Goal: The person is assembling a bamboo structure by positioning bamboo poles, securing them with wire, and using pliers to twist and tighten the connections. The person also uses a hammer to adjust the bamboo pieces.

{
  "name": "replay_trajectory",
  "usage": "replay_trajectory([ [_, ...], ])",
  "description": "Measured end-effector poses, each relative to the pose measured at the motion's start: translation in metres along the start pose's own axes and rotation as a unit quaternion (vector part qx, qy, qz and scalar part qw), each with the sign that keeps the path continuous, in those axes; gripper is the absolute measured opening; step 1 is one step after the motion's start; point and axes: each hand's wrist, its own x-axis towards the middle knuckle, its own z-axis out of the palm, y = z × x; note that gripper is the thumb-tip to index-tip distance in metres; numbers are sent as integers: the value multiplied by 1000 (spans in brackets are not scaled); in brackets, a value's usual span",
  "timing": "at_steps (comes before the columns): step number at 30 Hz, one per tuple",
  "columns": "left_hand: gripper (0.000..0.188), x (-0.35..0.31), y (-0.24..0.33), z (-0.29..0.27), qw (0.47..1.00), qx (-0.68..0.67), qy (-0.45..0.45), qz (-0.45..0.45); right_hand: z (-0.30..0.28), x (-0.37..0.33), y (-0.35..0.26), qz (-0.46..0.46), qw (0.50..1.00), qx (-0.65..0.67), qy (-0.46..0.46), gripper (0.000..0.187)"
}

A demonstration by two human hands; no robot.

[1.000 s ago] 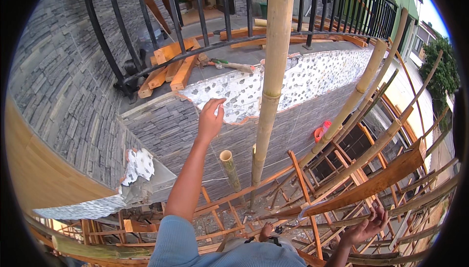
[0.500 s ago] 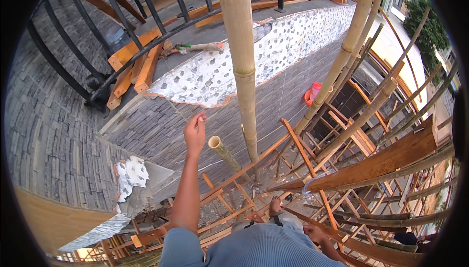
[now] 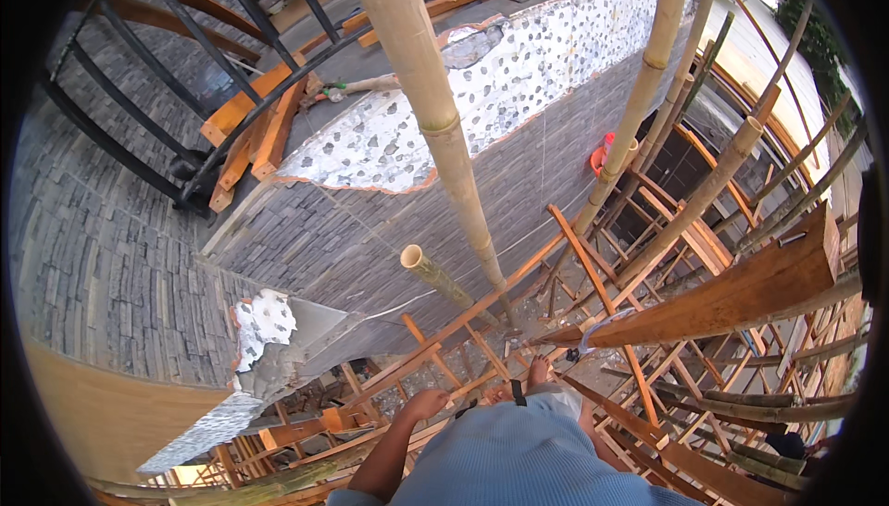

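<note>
My left hand (image 3: 428,404) is low beside my waist, with its fingers curled closed. What they hold, if anything, cannot be made out. It is nearest to the wooden rails of the scaffold (image 3: 460,323) under me. My right forearm (image 3: 602,439) shows at the right of my blue shirt, while its hand is hidden. Ahead, a stone-clad wall (image 3: 389,228) carries a white patch dotted with grey marks (image 3: 370,154). A thick bamboo pole (image 3: 444,126) rises in front of it, and a shorter cut bamboo (image 3: 431,274) leans nearby. A thin pale line (image 3: 400,306) crosses the wall.
Black railings (image 3: 222,24) and loose orange timbers (image 3: 278,140) lie along the ledge above. A broken wall corner (image 3: 269,330) is at left. An orange-red bucket (image 3: 597,162) sits farther right. Bamboo poles and a heavy plank (image 3: 713,298) crowd the right side.
My left hand has come down from in front of the wall to beside my waist. My view has shifted slightly, and the right hand has slipped out of sight.
</note>
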Motion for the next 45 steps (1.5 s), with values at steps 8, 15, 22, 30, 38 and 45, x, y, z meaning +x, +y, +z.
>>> replay_trajectory([
  [8, 38, -4, 23, 25, 999, -22, -22, -35, 18, -45, 35, 71, 996, 33, 54, 60],
  [15, 39, 36, 26, 25, 998, -5, -47, 36, 25, -20, 83, 80, 966, -85, -230, 61],
  [22, 37, 40, 98, 32, 992, 17, -104, 65, 20, 5, 35, 82, 978, -76, -177, 57],
  [30, 34, 45, 126, 18, 982, 91, -117, 118, 30, -32, 22, 93, 992, -48, -64, 53],
  [38, 38, 44, 111, 16, 980, 43, -149, 121, 28, -50, 7, 96, 994, -52, -16, 48],
  [45, 33, 17, 131, 16, 976, 21, -172, 128, 28, -69, 3, 105, 993, -45, 15, 45],
])
